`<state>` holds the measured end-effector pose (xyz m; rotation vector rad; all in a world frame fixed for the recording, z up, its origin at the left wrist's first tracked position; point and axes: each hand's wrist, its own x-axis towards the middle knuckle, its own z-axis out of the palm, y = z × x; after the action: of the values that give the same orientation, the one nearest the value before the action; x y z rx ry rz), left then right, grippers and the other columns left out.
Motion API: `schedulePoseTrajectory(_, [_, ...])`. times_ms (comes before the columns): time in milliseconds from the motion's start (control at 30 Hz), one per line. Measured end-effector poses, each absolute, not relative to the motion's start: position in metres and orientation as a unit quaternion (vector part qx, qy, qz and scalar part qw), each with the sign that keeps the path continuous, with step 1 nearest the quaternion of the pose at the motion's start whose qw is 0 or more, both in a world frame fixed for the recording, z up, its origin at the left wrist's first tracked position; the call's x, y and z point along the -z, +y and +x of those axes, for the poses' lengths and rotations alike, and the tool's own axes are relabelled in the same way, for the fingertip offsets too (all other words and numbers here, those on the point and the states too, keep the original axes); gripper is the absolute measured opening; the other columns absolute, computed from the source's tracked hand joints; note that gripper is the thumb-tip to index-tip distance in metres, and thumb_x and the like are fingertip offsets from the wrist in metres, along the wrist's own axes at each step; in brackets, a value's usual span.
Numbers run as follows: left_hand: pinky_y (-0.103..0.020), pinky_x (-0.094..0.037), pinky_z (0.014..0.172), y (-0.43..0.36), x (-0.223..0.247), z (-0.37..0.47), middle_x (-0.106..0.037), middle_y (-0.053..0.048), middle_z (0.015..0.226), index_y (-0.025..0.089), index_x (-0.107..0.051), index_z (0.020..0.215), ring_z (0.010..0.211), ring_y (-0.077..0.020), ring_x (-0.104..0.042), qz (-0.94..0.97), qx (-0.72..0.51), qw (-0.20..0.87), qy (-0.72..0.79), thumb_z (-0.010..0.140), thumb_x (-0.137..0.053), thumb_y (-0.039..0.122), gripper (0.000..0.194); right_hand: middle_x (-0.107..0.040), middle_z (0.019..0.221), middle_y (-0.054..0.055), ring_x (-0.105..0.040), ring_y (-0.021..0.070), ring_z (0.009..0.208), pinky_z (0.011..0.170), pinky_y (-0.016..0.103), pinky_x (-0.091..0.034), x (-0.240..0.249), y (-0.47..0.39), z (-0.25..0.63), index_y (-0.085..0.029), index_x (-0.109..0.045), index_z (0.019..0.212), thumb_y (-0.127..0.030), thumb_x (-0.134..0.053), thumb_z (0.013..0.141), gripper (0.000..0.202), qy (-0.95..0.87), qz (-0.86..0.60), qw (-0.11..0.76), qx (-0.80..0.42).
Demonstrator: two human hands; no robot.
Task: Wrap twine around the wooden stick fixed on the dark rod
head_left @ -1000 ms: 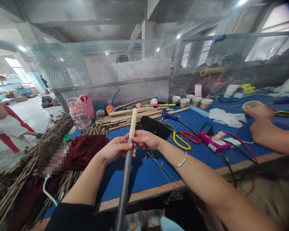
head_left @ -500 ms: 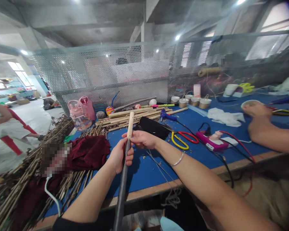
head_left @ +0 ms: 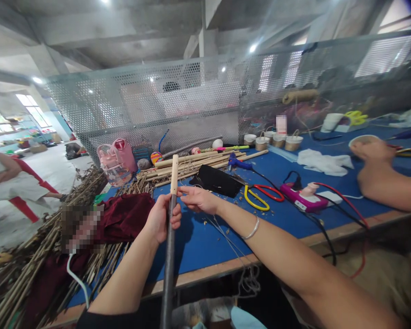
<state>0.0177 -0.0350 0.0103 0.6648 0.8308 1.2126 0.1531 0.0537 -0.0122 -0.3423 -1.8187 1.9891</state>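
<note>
My left hand [head_left: 162, 217] is closed round a long rod [head_left: 169, 269] with a dark grey covering, held upright and tilted slightly. A pale bare wooden end [head_left: 174, 176] with small holes sticks up above the grip. Just to the right, my right hand [head_left: 200, 200] has its fingers pinched together by the joint between wood and grey covering. From under that hand a thin grey cord [head_left: 226, 235] trails down over the table edge into a loose tangle. The pinched fingertips partly hide the cord there.
Wooden sticks [head_left: 205, 162] lie at the back of the blue table [head_left: 198, 249]. Red-and-yellow scissors [head_left: 256, 201], a blue glue gun [head_left: 239, 163] and a magenta power strip [head_left: 303, 198] lie to the right. Dried stalks and dark red cloth [head_left: 126, 217] are left. A co-worker's hand [head_left: 373, 151] holds a round item.
The rod and my left hand have shifted a little left. My right fingers have drawn slightly away from the rod, and the co-worker's hand has moved slightly.
</note>
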Motion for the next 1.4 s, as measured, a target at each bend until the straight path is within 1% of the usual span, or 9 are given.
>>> schedulePoseTrajectory(167, [-0.015,-0.025,0.028,-0.037,-0.011,0.012,-0.039,0.007,0.048,0.020,-0.050,0.084,0.030,-0.0057,-0.028,0.297,-0.568,0.668,0.378,0.078,-0.044,0.031,0.015,-0.055,0.096,0.006,-0.053,0.0124,0.083,0.067,0.023,-0.043,0.016,0.061,0.154,-0.019,-0.038,0.130,-0.045,-0.057,0.079,0.060,-0.710,-0.188,0.384,-0.560])
schedulePoseTrajectory(267, [-0.016,-0.026,0.029,-0.037,-0.012,0.013,-0.040,0.007,0.050,0.020,-0.051,0.086,0.031,-0.0059,-0.030,0.300,-0.561,0.665,0.391,0.077,-0.045,0.032,0.016,-0.042,0.128,0.011,-0.040,0.0193,0.117,0.089,0.030,-0.038,0.015,0.063,0.155,-0.021,-0.035,0.131,-0.047,-0.057,0.078,0.063,-0.705,-0.209,0.477,-0.481])
schedulePoseTrajectory(400, [-0.016,-0.027,0.029,-0.036,-0.010,0.018,-0.042,0.006,0.050,0.019,-0.050,0.080,0.032,-0.0058,-0.031,0.307,-0.558,0.637,0.434,0.077,-0.045,0.033,0.016,-0.057,0.095,0.008,-0.057,0.0148,0.080,0.068,0.027,-0.046,0.011,0.052,0.148,-0.017,-0.044,0.113,-0.052,-0.051,0.080,0.049,-0.665,-0.208,0.434,-0.571])
schedulePoseTrajectory(533, [-0.018,-0.031,0.029,-0.036,-0.007,0.021,-0.047,0.004,0.050,0.017,-0.051,0.071,0.033,-0.0071,-0.036,0.369,-0.557,0.547,0.504,0.075,-0.047,0.035,0.019,-0.055,0.059,-0.003,-0.048,0.0091,0.046,0.043,0.020,-0.039,0.007,0.035,0.140,-0.017,-0.044,0.097,-0.042,-0.063,0.073,0.040,-0.646,-0.194,0.306,-0.671])
schedulePoseTrajectory(700, [-0.020,-0.033,0.029,-0.038,-0.007,0.021,-0.047,0.004,0.046,0.015,-0.056,0.079,0.031,-0.0090,-0.038,0.393,-0.548,0.482,0.559,0.075,-0.047,0.036,0.023,-0.056,0.061,-0.003,-0.053,0.0087,0.052,0.048,0.019,-0.045,0.002,0.036,0.144,-0.017,-0.043,0.099,-0.020,-0.067,0.069,0.039,-0.513,-0.183,0.265,-0.796])
schedulePoseTrajectory(800, [-0.019,-0.032,0.029,-0.039,-0.008,0.022,-0.048,0.004,0.047,0.015,-0.057,0.087,0.031,-0.0084,-0.037,0.389,-0.550,0.482,0.560,0.076,-0.046,0.036,0.027,-0.051,0.062,-0.004,-0.044,0.0039,0.045,0.036,0.010,-0.031,-0.003,0.044,0.150,-0.017,-0.044,0.097,-0.013,-0.063,0.069,0.033,-0.442,-0.189,0.266,-0.835])
schedulePoseTrajectory(933, [-0.018,-0.031,0.029,-0.039,-0.007,0.023,-0.048,0.005,0.046,0.016,-0.056,0.090,0.031,-0.0083,-0.037,0.391,-0.556,0.486,0.550,0.076,-0.047,0.036,0.026,-0.034,0.049,-0.010,-0.020,0.0012,0.035,0.031,0.011,-0.008,-0.006,0.046,0.152,-0.017,-0.045,0.083,-0.024,-0.063,0.072,0.022,-0.479,-0.215,0.237,-0.818])
schedulePoseTrajectory(1300, [-0.016,-0.022,0.027,-0.037,0.001,0.029,-0.041,0.006,0.044,0.019,-0.043,0.070,0.027,-0.0050,-0.026,0.322,-0.557,0.671,0.368,0.078,-0.042,0.037,0.020,-0.026,0.042,-0.012,-0.015,0.0021,0.033,0.031,0.018,-0.007,0.002,0.043,0.148,-0.014,-0.056,0.095,-0.042,-0.067,0.070,0.040,-0.600,-0.190,0.240,-0.739])
schedulePoseTrajectory(1400, [-0.018,-0.033,0.032,-0.037,0.002,0.031,-0.049,0.002,0.051,0.017,-0.049,0.075,0.034,-0.0079,-0.039,0.336,-0.567,0.620,0.427,0.080,-0.040,0.042,0.027,-0.028,0.043,-0.012,-0.015,0.0020,0.034,0.032,0.018,-0.008,0.004,0.045,0.149,-0.013,-0.056,0.087,-0.042,-0.068,0.068,0.036,-0.595,-0.177,0.255,-0.741])
